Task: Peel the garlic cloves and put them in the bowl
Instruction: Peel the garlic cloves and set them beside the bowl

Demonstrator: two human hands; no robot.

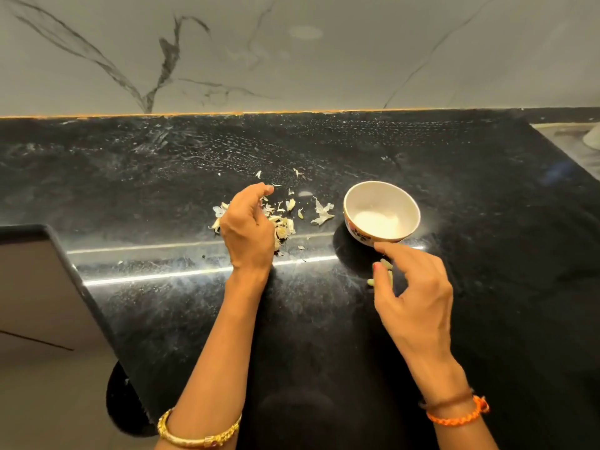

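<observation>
Two peeled garlic cloves (384, 271) lie just under the right hand (415, 300), its loosely curled fingers empty, below the bowl (381, 211); the left hand (248, 225), curled over the skins (285, 222), grip unclear.

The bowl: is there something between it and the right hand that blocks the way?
Nothing visible blocks it. The right hand hovers just in front of the bowl, its forefinger nearly at the rim, with only bare counter between.

I have 1 view only, from the head camera, so nothing overlaps. It looks forward and steeply down from above the black countertop (162, 177), facing the marble backsplash (324, 66) at 12 o'clock. It sits close: both forearms rise from 6 o'clock, and the wide lens bows the counter's edges.
</observation>
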